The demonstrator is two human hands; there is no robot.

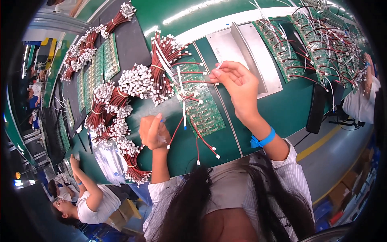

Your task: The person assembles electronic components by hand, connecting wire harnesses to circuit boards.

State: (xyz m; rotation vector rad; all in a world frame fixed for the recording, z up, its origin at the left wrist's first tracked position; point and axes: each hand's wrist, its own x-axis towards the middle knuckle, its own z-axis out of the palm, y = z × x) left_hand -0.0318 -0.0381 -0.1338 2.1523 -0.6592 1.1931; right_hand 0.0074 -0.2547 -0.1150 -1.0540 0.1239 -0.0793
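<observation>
A green circuit board lies on the green bench in front of me, with several red-and-black wire leads ending in white connectors spread from it. White flat cables with blue ends cross the board. My right hand is over the board's upper right, thumb and forefinger pinched on a small white piece. One lead runs up to its lower fingers; whether they touch it I cannot tell. My left hand is at the board's left, fingers curled, with something bluish at the fingertips too small to name.
Bundles of red wires with white connectors are heaped on the left, beside more boards on a dark mat. A metal bracket stands behind my right hand. Wired boards line the right. A co-worker is at the left.
</observation>
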